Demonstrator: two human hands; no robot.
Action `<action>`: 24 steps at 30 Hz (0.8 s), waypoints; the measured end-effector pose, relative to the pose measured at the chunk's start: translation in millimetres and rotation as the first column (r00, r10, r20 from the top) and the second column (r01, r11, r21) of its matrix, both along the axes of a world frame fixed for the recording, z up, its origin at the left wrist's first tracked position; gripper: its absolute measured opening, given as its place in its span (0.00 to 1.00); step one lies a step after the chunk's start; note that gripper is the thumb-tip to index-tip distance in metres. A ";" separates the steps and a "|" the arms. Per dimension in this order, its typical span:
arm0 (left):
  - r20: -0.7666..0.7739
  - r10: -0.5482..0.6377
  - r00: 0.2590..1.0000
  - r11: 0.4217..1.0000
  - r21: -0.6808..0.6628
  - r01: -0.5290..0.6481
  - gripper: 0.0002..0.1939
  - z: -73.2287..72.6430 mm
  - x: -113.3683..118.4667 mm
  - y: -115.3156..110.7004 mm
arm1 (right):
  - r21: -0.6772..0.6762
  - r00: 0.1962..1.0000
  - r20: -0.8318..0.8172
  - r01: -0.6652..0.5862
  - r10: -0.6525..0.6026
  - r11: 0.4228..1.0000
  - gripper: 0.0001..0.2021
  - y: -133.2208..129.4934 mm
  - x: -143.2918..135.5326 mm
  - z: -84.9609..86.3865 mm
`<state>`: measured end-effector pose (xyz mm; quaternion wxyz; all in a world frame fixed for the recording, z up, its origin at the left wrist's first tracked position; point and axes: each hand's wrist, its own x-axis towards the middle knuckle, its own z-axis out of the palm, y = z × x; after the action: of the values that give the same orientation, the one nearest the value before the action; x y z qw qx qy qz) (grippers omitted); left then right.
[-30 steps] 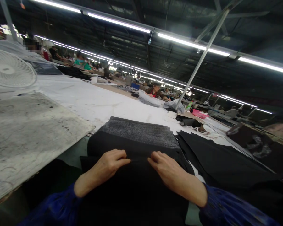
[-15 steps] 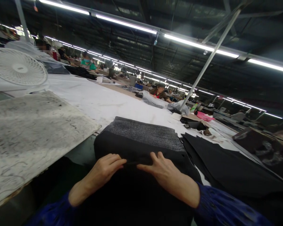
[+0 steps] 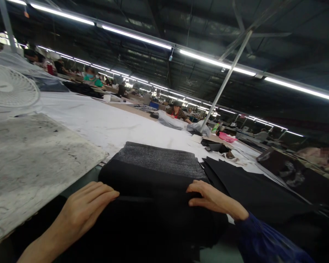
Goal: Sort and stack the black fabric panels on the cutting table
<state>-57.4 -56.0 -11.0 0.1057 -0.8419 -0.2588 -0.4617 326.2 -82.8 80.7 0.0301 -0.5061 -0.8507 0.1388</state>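
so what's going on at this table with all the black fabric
A person has both bare hands on black fabric lying over the near table edge: the left hand pinches at its left side, and the right hand rests at its right. A speckled grey strip lies just beyond, on the white sheet.

- The left hand's (image 3: pixel 87 202) curled fingers hide the bit of black cloth (image 3: pixel 150 184) pinched at their tips; its forearm runs off the lower left.
- Whether the right hand (image 3: pixel 208 195) grips the cloth or only touches it cannot be told.
- The cloth's lower part sinks into shadow, its folds unreadable.
- The blue sleeve (image 3: pixel 265 239) leaves the bottom edge.
- The left edge cuts off the white fan (image 3: pixel 11 86) and stained board (image 3: pixel 41 153).
- The pink basin's (image 3: pixel 227 137) contents are too small to tell.
- A person (image 3: pixel 315 155) at right is blurred.
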 end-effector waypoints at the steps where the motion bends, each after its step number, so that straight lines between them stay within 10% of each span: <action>1: 0.009 -0.007 1.000 1.000 -0.022 0.007 0.10 2.1 1.9 3.2 | -0.066 0.999 -0.010 0.030 -0.030 0.997 0.11 -6.7 10.1 6.6; 5: 0.046 -0.089 0.995 0.961 -0.259 0.098 0.10 16.9 35.9 17.3 | -0.239 0.969 -0.030 0.230 -0.244 0.943 0.17 -29.2 51.6 54.9; 10: 0.000 -0.172 0.985 0.833 -0.534 0.145 0.09 43.0 118.0 30.1 | -0.139 0.931 0.218 0.326 -0.292 0.935 0.11 -9.7 95.3 90.1; 15: -0.230 -0.038 0.972 0.831 -0.547 -0.096 0.11 52.5 162.6 36.7 | 0.440 0.782 0.395 0.299 -0.482 0.847 0.16 14.1 77.1 51.9; 19: -0.271 -0.050 0.961 0.824 -0.555 -0.114 0.10 53.9 163.0 40.1 | 0.453 0.981 0.061 0.138 -0.185 0.881 0.21 7.7 19.3 9.8; 24: -0.180 -0.094 0.979 0.809 -0.587 -0.031 0.10 47.3 142.8 47.6 | 0.395 0.964 -0.207 0.237 -0.166 0.888 0.17 1.9 -8.0 -39.6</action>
<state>85.5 -8.5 36.3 -0.1413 -0.8797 -0.3624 -0.2737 318.2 -81.0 41.1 0.2227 -0.5604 -0.7977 -0.0074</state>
